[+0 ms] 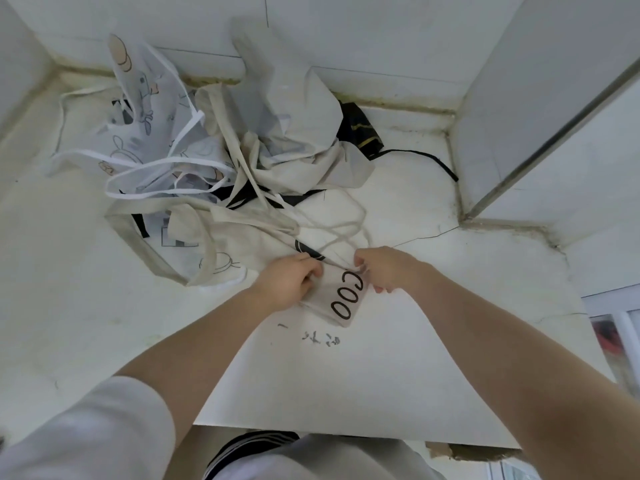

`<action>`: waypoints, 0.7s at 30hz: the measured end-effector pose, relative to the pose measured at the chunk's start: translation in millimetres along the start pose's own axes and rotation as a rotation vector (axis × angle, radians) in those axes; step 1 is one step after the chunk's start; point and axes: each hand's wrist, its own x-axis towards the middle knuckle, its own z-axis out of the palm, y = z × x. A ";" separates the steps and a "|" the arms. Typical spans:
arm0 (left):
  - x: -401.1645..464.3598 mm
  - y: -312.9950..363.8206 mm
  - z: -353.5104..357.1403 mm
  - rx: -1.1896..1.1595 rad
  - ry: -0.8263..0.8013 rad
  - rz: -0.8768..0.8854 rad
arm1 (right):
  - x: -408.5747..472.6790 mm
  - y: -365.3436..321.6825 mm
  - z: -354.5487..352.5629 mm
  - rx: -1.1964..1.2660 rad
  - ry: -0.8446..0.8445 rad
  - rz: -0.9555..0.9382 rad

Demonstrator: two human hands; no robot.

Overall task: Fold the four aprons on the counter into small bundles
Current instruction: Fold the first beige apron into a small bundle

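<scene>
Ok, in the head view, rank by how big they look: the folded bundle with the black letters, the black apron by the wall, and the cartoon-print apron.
1. cartoon-print apron
2. black apron, mostly hidden, so unsure
3. folded bundle, nearest the camera, partly covered by both hands

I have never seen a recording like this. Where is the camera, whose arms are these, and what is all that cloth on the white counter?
There is no machine here. A person wears a camera on the head, so the single picture looks down along their own arms. The left hand and right hand both grip a small folded apron bundle with black letters printed on it, pressed onto the counter. Its beige strings trail away from the bundle. Behind lies a loose pile: a white apron with cartoon drawings, a plain beige apron and a black apron against the wall.
</scene>
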 end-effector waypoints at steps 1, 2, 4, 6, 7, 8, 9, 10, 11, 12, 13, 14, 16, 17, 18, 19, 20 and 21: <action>-0.4 -1.3 -0.4 -0.015 0.000 0.021 | -2.7 5.7 -3.1 -0.039 -0.016 -0.015; 0.3 -2.6 0.1 -0.019 0.001 0.048 | -4.8 11.4 -5.7 -0.067 -0.023 -0.043; 0.9 -4.6 0.7 -0.003 0.002 0.127 | -6.0 18.2 -7.8 -0.128 -0.013 -0.101; 1.0 -3.1 0.9 0.031 -0.019 0.211 | -4.4 21.8 -10.6 -0.168 0.032 -0.125; 0.8 -2.3 1.5 0.045 -0.028 0.243 | -2.9 23.5 -12.3 -0.176 0.066 -0.121; 0.7 -0.9 2.5 0.054 -0.037 0.261 | -0.8 25.3 -12.5 -0.180 0.098 -0.105; 0.9 0.8 3.6 0.058 -0.042 0.267 | 0.8 26.1 -11.8 -0.180 0.120 -0.076; 1.4 2.6 4.3 0.062 -0.043 0.266 | 3.1 26.5 -9.9 -0.181 0.136 -0.042; 1.8 5.2 5.2 0.066 -0.044 0.261 | 4.5 26.5 -7.3 -0.174 0.153 -0.008; 2.2 7.5 5.5 0.070 -0.047 0.254 | 4.9 26.0 -4.8 -0.155 0.180 0.021; 2.8 9.5 5.1 0.082 -0.053 0.243 | 4.7 26.0 -2.9 -0.113 0.213 0.044; 3.8 11.0 4.6 0.103 -0.064 0.230 | 2.3 26.7 -1.8 -0.044 0.247 0.059; 5.8 14.9 2.8 0.132 -0.077 0.208 | -9.4 29.1 1.0 0.111 0.305 0.027; 7.3 17.2 1.5 0.141 -0.077 0.198 | -16.7 29.6 3.6 0.164 0.312 -0.044; 9.0 19.9 0.1 0.154 -0.080 0.186 | -24.1 29.0 7.1 0.178 0.286 -0.130; 10.7 22.1 -0.7 0.176 -0.091 0.173 | -31.2 28.1 11.0 0.139 0.232 -0.205; 12.4 23.1 -1.8 0.201 -0.102 0.158 | -35.6 27.3 15.4 0.073 0.173 -0.253; 13.7 24.4 -1.4 0.222 -0.110 0.140 | -37.8 28.9 19.4 0.016 0.130 -0.269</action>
